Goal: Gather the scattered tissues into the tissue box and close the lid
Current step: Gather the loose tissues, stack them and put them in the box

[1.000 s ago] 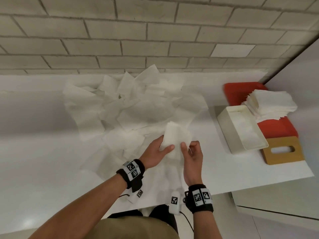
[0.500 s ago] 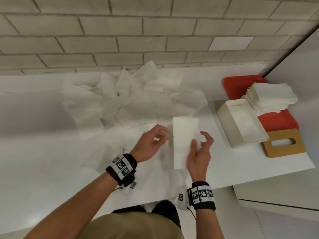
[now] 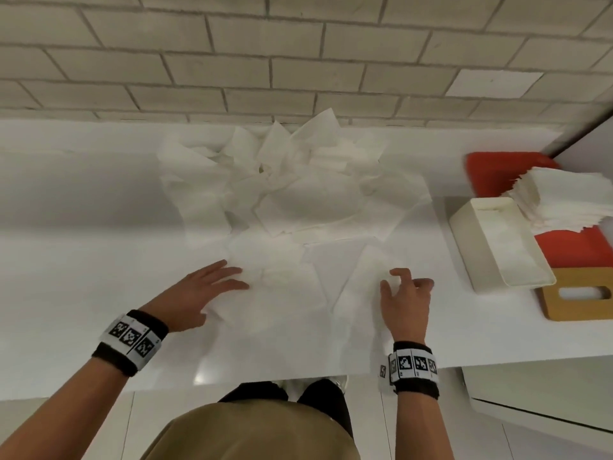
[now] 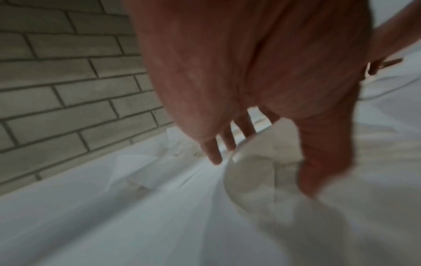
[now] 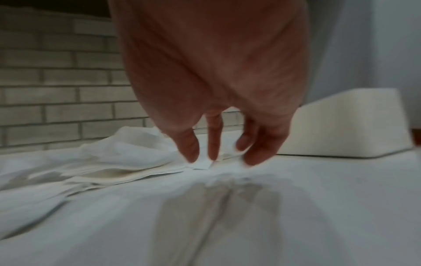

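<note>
Broadly, a white tabletop [image 3: 83, 227] runs along a pale brick wall [image 3: 298, 54], and most of its middle is covered by scattered tissues [image 3: 292, 200], loose white sheets that overlap one another from the wall edge down toward the person. Flat sheets from this spread reach the near edge, and both hands sit on that nearer part.

To the right of the spread stands the tissue box [image 3: 497, 247], a cream open-topped box with nothing covering it; its inside looks pale, and how full it is cannot be told. Beyond and to the right of it lies a red tray [image 3: 497, 171] bearing a stack of folded tissues [image 3: 564, 200]. Just beside the box's near end lies the lid [image 3: 577, 293], a flat wooden piece with a slot, resting on the tabletop apart from the box's opening.

The left hand [image 3: 199, 293] lies palm down with its fingers stretched out and spread over a flat tissue [image 3: 282, 293]; in the left wrist view the sheet is bunched up between the thumb and the fingers [image 4: 214, 154], loosely, with no clear pinch. The right hand [image 3: 404, 300] is well apart from the left, between it and the box, its fingers bent downward so that the fingertips [image 5: 193, 154] touch a folded tissue [image 3: 361, 287] lying flat; the fingers do not close round it. Both wrists wear black bands [image 3: 414, 366] with printed square markers
</note>
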